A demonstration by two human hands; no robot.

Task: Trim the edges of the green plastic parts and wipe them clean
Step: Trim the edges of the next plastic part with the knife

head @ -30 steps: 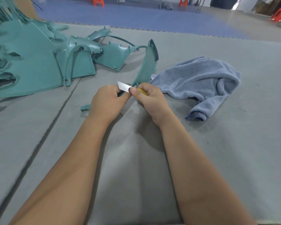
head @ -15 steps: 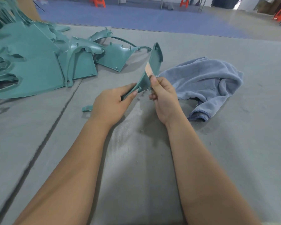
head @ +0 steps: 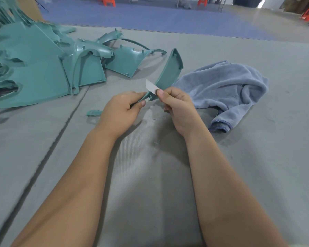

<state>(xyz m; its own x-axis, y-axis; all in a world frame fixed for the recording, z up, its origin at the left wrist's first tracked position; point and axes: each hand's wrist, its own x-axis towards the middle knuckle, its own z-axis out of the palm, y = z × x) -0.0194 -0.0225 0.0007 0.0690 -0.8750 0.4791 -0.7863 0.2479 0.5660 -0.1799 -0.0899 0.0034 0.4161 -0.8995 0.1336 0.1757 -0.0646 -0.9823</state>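
We look down over a wide grey felt-covered surface (head: pixel 257 175), with a long dark seam running across its left side. Beyond its far edge lies a blue floor (head: pixel 150 16), then pale grey flooring, with orange stools (head: pixel 108 1) far off.

At the far left of the surface sits a large heap of green plastic parts (head: pixel 30 68), big moulded panels with cut-outs, ribs and small pegs, overlapping one another. To the right of centre lies a crumpled blue-grey towel (head: pixel 225 86), well apart from the heap.

Two bare forearms reach in from the bottom edge and meet near the middle. Between the hands rises a long, curved green trim piece (head: pixel 169 72), tilted upward and away, its upper tip ending just beside the towel's left edge.

Our left hand (head: pixel 121 111) holds the lower end of this piece, its grip closed around it with the thumb laid along the near edge. Our right hand (head: pixel 177 107) pinches a small, flat, pale utility blade (head: pixel 151 87) between thumb and curled fingers; the grip is tight on it. The blade rests against the left edge of the trim piece, just above the left hand's fingers, its corner pointing up and left.

A small green offcut (head: pixel 94 113) lies on the surface just left of the left hand. Fine shavings are scattered on the felt below the hands.
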